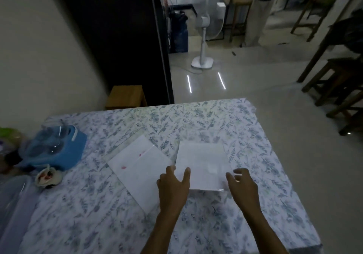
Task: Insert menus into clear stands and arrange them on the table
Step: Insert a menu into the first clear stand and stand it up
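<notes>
Reaching over a table draped in a leaf-print cloth, you bring both bare hands to the near edge of a white menu sheet in a clear stand at the centre of the frame. Your left hand has its fingers spread and released, thumb and forefinger lying at the sheet's lower left corner, where it meets a second white sheet. Your right hand hovers at the lower right corner with the fingers loosely curled and apart; neither hand grips anything that can be made out, and motion blur hides whether the right fingertips touch the stand.

The second sheet lies flat and angled, just left of the first, touching or slightly under its left edge, with two small pink marks on it; a glassy edge runs along its upper side, but whether this is a stand of its own cannot be told.

At the left edge of the frame sit a blue container with a clear domed lid, a small crumpled white object below it, and a clear plastic box at lower left. Beyond the table, in the upper middle, a white pedestal fan stands on the glossy floor, a small wooden stool sits by the wall, and dark wooden stools line the right edge. A person's legs appear at top right.
</notes>
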Demonstrator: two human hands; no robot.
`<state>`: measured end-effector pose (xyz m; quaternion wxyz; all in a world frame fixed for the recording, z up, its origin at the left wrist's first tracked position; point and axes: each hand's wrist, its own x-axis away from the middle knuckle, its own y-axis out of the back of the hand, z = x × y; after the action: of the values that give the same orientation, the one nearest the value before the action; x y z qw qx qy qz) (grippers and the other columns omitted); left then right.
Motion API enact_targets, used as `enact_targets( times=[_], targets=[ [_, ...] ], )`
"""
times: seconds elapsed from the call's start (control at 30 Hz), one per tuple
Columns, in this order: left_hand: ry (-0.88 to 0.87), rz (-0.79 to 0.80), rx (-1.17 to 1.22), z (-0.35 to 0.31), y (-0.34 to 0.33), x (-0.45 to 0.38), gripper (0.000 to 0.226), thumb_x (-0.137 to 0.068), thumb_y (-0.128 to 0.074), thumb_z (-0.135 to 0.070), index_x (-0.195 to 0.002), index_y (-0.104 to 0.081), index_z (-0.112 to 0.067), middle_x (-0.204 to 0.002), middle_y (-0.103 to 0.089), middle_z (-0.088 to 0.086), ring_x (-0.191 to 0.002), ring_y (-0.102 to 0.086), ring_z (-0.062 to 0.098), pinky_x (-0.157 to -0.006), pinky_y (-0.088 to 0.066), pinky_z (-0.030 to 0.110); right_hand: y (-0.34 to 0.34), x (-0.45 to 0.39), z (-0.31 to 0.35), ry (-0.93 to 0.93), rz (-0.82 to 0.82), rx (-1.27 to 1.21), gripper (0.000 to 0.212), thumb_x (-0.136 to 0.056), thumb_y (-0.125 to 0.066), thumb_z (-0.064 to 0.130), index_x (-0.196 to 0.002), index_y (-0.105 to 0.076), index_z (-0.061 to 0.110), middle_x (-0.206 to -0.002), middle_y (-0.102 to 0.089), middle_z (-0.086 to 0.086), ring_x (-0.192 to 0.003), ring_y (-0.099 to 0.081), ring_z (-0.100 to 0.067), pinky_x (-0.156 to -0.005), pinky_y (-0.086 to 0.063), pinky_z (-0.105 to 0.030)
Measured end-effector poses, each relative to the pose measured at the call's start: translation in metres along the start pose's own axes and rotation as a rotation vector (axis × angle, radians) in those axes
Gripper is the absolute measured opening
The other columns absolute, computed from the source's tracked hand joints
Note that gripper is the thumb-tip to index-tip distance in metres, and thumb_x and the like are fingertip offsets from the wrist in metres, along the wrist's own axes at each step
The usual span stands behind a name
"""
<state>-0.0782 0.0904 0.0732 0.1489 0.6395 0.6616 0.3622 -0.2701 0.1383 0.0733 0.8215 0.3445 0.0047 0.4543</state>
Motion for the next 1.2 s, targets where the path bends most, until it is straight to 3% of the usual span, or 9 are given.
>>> enact_targets(
  times=[0.1, 0.17, 0.27, 0.37, 0.57, 0.73, 0.87, 1.0, 1.2],
  targets=[
    [-0.013, -0.078, 0.064, -0.018, 0.002, 0.024, 0.062, -0.088, -0.053, -0.066, -0.13, -0.053, -0.021, -0.125, -0.06, 0.008, -0.117, -0.051, 0.027, -0.09, -0.046, 0.035, 0.028, 0.009, 0.012, 0.024, -0.002, -0.093, 0.031, -0.092, -0.061, 0.038, -0.118, -0.054, 0.021, -0.119, -0.066, -0.006, -0.094, -0.063, -0.021, -0.068, -0.053, -0.034],
    [-0.026, -0.124, 0.102, -0.028, 0.004, 0.034, 0.06, -0.087, -0.054, -0.066, -0.13, -0.051, -0.023, -0.125, -0.058, 0.006, -0.115, -0.052, 0.025, -0.09, -0.049, 0.035, 0.042, 0.012, 0.019, 0.051, -0.003, -0.132, 0.03, -0.091, -0.062, 0.042, -0.115, -0.054, 0.025, -0.119, -0.066, -0.005, -0.095, -0.064, -0.02, -0.07, -0.054, -0.035],
    [-0.068, -0.188, 0.151, -0.044, 0.009, 0.046, 0.06, -0.087, -0.056, -0.065, -0.131, -0.049, -0.025, -0.124, -0.055, 0.006, -0.11, -0.054, 0.023, -0.088, -0.054, 0.04, 0.057, 0.016, 0.03, 0.109, -0.006, -0.157, 0.033, -0.09, -0.062, 0.046, -0.115, -0.053, 0.028, -0.119, -0.066, -0.004, -0.089, -0.063, -0.014, -0.063, -0.047, -0.027],
    [-0.121, -0.251, 0.158, -0.057, 0.016, 0.051, 0.061, -0.087, -0.056, -0.064, -0.133, -0.047, -0.024, -0.125, -0.054, 0.004, -0.113, -0.051, 0.021, -0.089, -0.05, 0.036, 0.067, 0.017, 0.044, 0.174, -0.007, -0.182, 0.035, -0.09, -0.061, 0.05, -0.115, -0.053, 0.028, -0.115, -0.067, -0.001, -0.085, -0.06, -0.006, -0.059, -0.042, -0.018],
    [-0.196, -0.274, 0.129, -0.071, 0.033, 0.029, 0.057, -0.089, -0.057, -0.061, -0.133, -0.048, -0.026, -0.123, -0.057, 0.005, -0.115, -0.054, 0.023, -0.091, -0.05, 0.035, 0.069, 0.002, 0.071, 0.311, -0.009, -0.163, 0.032, -0.094, -0.055, 0.049, -0.117, -0.057, 0.028, -0.118, -0.069, -0.002, -0.09, -0.058, -0.009, -0.062, -0.036, -0.012],
    [-0.265, -0.273, -0.084, -0.086, 0.047, -0.021, 0.039, -0.096, -0.055, -0.048, -0.125, -0.056, -0.021, -0.112, -0.063, 0.006, -0.101, -0.062, 0.025, -0.078, -0.05, 0.034, 0.057, -0.04, 0.088, 0.424, -0.034, -0.055, 0.019, -0.096, -0.057, 0.023, -0.114, -0.055, 0.021, -0.113, -0.073, -0.009, -0.083, -0.065, -0.014, -0.053, -0.041, -0.012],
    [-0.334, -0.279, -0.231, -0.097, 0.06, -0.056, 0.038, -0.097, -0.053, -0.051, -0.115, -0.058, -0.017, -0.102, -0.067, 0.007, -0.089, -0.062, 0.024, -0.063, -0.038, 0.031, 0.038, -0.077, 0.09, 0.418, -0.033, 0.04, 0.015, -0.096, -0.058, 0.017, -0.11, -0.051, 0.017, -0.098, -0.073, -0.014, -0.073, -0.067, -0.021, -0.051, -0.054, -0.03],
    [-0.385, -0.278, -0.332, -0.105, 0.067, -0.077, 0.04, -0.098, -0.051, -0.052, -0.113, -0.059, -0.016, -0.103, -0.069, 0.007, -0.089, -0.065, 0.026, -0.063, -0.039, 0.031, 0.024, -0.097, 0.088, 0.416, -0.022, 0.14, 0.015, -0.096, -0.057, 0.02, -0.107, -0.048, 0.014, -0.071, -0.064, -0.005, -0.054, -0.059, -0.018, -0.041, -0.044, -0.03],
    [-0.397, -0.236, -0.374, -0.114, 0.073, -0.103, 0.035, -0.097, -0.054, -0.048, -0.109, -0.059, -0.017, -0.1, -0.071, 0.006, -0.086, -0.066, 0.027, -0.066, -0.047, 0.035, 0.017, -0.115, 0.095, 0.41, -0.012, 0.18, 0.014, -0.099, -0.052, 0.024, -0.109, -0.046, 0.017, -0.074, -0.063, -0.006, -0.059, -0.062, -0.023, -0.048, -0.052, -0.039]
  ],
)
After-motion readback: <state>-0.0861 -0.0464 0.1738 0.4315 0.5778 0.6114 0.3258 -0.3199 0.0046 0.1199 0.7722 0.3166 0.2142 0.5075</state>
